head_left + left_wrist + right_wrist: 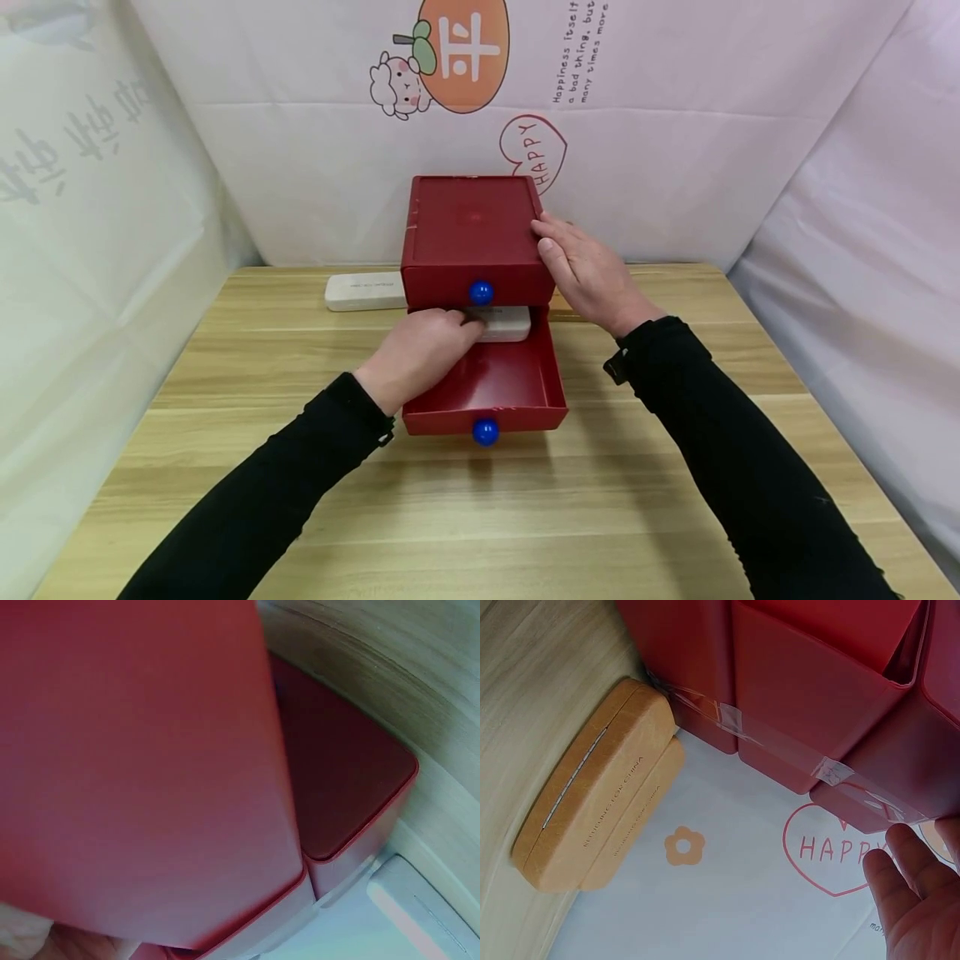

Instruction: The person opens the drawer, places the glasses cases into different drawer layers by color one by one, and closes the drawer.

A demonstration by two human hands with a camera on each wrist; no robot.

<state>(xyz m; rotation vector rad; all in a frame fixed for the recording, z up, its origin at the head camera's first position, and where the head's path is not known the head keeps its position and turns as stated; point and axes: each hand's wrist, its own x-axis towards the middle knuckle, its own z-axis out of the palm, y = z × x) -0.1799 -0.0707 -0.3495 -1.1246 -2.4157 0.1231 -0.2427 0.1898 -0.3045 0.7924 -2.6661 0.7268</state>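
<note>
A dark red drawer box (474, 218) stands on the table, its upper drawer closed behind a blue knob (482, 292). Below, the lower drawer (517, 379) is pulled out, with a white glasses case (506, 325) lying at its back, partly under the upper tier. My left hand (423, 350) reaches in over the drawer's left side and grips the left end of that case; the fingertips are largely hidden. My right hand (588, 267) rests with extended fingers against the box's top right edge. In the right wrist view, its fingers (891, 889) are spread beside the red box.
Another white glasses case (365, 292) lies left of the box, partly behind it. Two tan glasses cases (600, 787) sit together on the right side. A printed white cloth (300, 167) hangs behind the wooden table (420, 533).
</note>
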